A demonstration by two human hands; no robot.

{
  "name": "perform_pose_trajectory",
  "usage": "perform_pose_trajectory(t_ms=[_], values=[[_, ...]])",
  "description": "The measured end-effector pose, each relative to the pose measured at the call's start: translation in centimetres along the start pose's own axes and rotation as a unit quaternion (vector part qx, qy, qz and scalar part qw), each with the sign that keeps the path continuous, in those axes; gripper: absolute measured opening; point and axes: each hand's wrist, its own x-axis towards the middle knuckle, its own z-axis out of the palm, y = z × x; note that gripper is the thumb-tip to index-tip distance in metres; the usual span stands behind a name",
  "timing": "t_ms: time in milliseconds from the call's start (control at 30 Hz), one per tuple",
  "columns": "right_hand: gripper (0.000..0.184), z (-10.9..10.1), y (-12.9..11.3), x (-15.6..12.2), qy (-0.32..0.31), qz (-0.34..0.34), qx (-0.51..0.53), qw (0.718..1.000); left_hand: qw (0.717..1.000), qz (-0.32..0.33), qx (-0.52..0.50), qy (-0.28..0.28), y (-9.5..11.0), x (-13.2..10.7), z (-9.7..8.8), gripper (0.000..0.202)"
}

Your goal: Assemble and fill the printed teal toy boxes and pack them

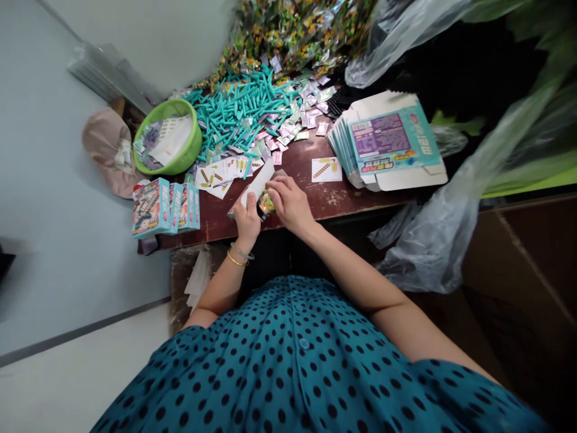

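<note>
My left hand is closed on a small open carton, white side up, at the near edge of the brown table. My right hand is closed on a small colourful packet at the carton's mouth. A pile of teal plastic sticks and small foil packets lies behind the hands. Printed cards sit just beyond the carton, one more card to the right.
A stack of flat teal cartons lies at the right. Filled teal boxes stand at the table's left end beside a green bowl of papers. Clear plastic bags hang off the right; colourful bagged packets pile at the back.
</note>
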Motion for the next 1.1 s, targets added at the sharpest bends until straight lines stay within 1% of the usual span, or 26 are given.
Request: perform_pose_trajectory(t_ms=[67, 100, 133, 167, 233, 267, 300, 333, 400, 433, 467, 533, 600, 633, 667, 700, 733, 767, 800, 833, 867, 900, 967, 1033, 1100], values=[[0.047, -0.4, -0.8, 0.1, 0.017, -0.007, -0.013, 1.000, 1.000, -0.002, -0.003, 0.019, 0.3, 0.3, -0.1, 0.046], [0.045, -0.7, -1.0, 0.1, 0.008, -0.022, -0.021, 1.000, 1.000, -0.005, -0.006, 0.027, 0.3, 0.4, -0.2, 0.046], [0.041, -0.9, -1.3, 0.1, -0.016, -0.041, -0.031, 0.999, 0.999, -0.010, -0.011, 0.028, 0.3, 0.5, -0.2, 0.046], [0.038, -1.0, -1.4, 0.1, -0.054, -0.063, -0.046, 0.995, 1.000, -0.017, -0.019, 0.017, 0.2, 0.6, -0.3, 0.046], [0.032, -0.9, -1.7, 0.2, -0.139, -0.098, -0.086, 0.982, 0.998, -0.033, -0.037, -0.024, 0.1, 0.6, -0.3, 0.044], [0.032, -0.8, -1.7, 0.2, -0.165, -0.107, -0.105, 0.975, 0.997, -0.040, -0.047, -0.041, 0.0, 0.6, -0.4, 0.042], [0.031, -0.6, -1.8, 0.2, -0.177, -0.112, -0.118, 0.971, 0.996, -0.044, -0.056, -0.045, 0.0, 0.6, -0.4, 0.040], [0.029, -0.3, -1.9, 0.2, -0.177, -0.119, -0.124, 0.969, 0.996, -0.046, -0.065, -0.036, 0.0, 0.7, -0.5, 0.040], [0.027, 0.2, -2.1, -0.1, -0.163, -0.140, -0.124, 0.969, 0.995, -0.051, -0.087, 0.003, 0.2, 0.9, -0.8, 0.042], [0.029, 0.6, -2.2, -0.3, -0.159, -0.151, -0.125, 0.968, 0.993, -0.055, -0.100, 0.017, 0.3, 1.0, -0.9, 0.044], [0.032, 1.0, -2.4, -0.6, -0.162, -0.159, -0.132, 0.965, 0.992, -0.061, -0.113, 0.020, 0.3, 1.1, -0.9, 0.047], [0.035, 2.0, -2.5, -1.2, -0.191, -0.163, -0.162, 0.954, 0.988, -0.071, -0.133, -0.007, 0.4, 1.2, -0.9, 0.052], [0.036, 2.4, -2.4, -1.3, -0.223, -0.168, -0.187, 0.942, 0.988, -0.067, -0.137, -0.035, 0.5, 1.3, -0.8, 0.054], [0.035, 2.3, -2.3, -1.1, -0.227, -0.177, -0.187, 0.939, 0.988, -0.059, -0.135, -0.035, 0.7, 1.4, -0.9, 0.054], [0.035, 1.8, -2.2, -0.9, -0.217, -0.188, -0.178, 0.941, 0.989, -0.051, -0.133, -0.024, 0.9, 1.6, -1.1, 0.054], [0.035, 1.0, -2.0, -0.5, -0.191, -0.195, -0.161, 0.948, 0.989, -0.047, -0.138, -0.011, 1.2, 1.8, -1.3, 0.054], [0.037, 0.0, -1.8, -0.2, -0.152, -0.193, -0.138, 0.959, 0.987, -0.050, -0.151, -0.004, 1.7, 2.1, -1.7, 0.054], [0.042, -1.0, -1.5, 0.2, -0.106, -0.182, -0.108, 0.972, 0.983, -0.059, -0.172, -0.011, 2.2, 2.4, -2.0, 0.053], [0.049, -1.8, -1.2, 0.6, -0.063, -0.162, -0.073, 0.982, 0.977, -0.072, -0.197, -0.029, 2.7, 2.8, -2.3, 0.052], [0.057, -2.4, -0.7, 0.9, -0.031, -0.137, -0.035, 0.990, 0.970, -0.083, -0.223, -0.054, 3.2, 3.2, -2.4, 0.051], [0.064, -2.6, -0.2, 1.1, -0.013, -0.109, 0.004, 0.994, 0.962, -0.089, -0.246, -0.076, 3.5, 3.5, -2.4, 0.051], [0.067, -2.5, 0.4, 1.2, -0.005, -0.081, 0.043, 0.996, 0.957, -0.087, -0.263, -0.090, 3.6, 3.8, -2.1, 0.053], [0.068, -1.3, 1.7, 1.1, 0.009, -0.014, 0.102, 0.995, 0.953, -0.078, -0.278, -0.090, 3.1, 4.1, -1.1, 0.063], [0.068, 0.3, 2.9, 0.8, 0.026, 0.059, 0.139, 0.988, 0.953, -0.086, -0.277, -0.082, 1.8, 4.0, 0.1, 0.069], [0.070, 1.5, 3.9, 0.5, 0.028, 0.107, 0.167, 0.980, 0.955, -0.099, -0.267, -0.086, 0.4, 3.7, 0.9, 0.070]])
